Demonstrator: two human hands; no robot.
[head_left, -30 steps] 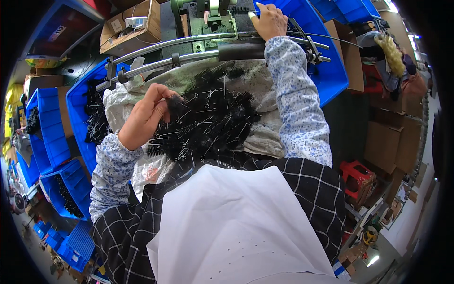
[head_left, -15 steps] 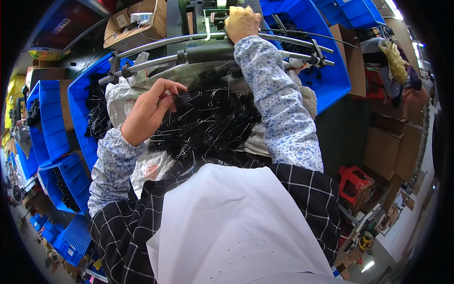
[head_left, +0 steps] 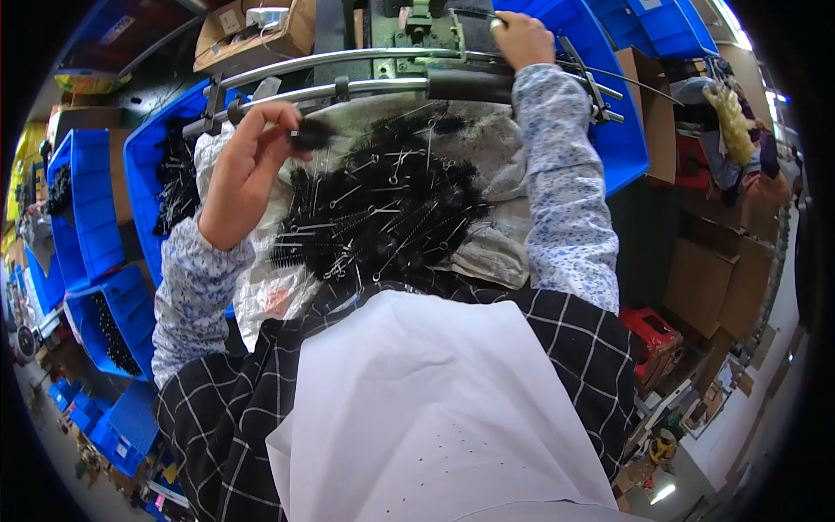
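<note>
In my left hand (head_left: pixel 248 170), thumb and fingers pinch a black bristle brush (head_left: pixel 311 135), blurred by motion, left of the heap. Black wire brushes (head_left: pixel 383 200) with looped metal ends lie piled on a pale woven sack (head_left: pixel 500 235) across my lap. My right hand (head_left: pixel 526 42) is closed at the right side of the green machine (head_left: pixel 422 35), beyond the metal rails. From its fingertips a thin dark piece (head_left: pixel 474 12) reaches left toward the machine's upright bracket; its kind is hard to make out.
Two curved metal rails (head_left: pixel 374 85) with a black sleeve (head_left: pixel 470 84) cross in front of the machine. A blue bin (head_left: pixel 150 187) of brushes stands left, another blue bin (head_left: pixel 628 157) right. A cardboard box (head_left: pixel 300 30) sits at the back left; a red stool (head_left: pixel 652 339) is at lower right.
My right hand has moved right, off the machine's middle. My left hand has lifted the brush from the heap, away and slightly left.
</note>
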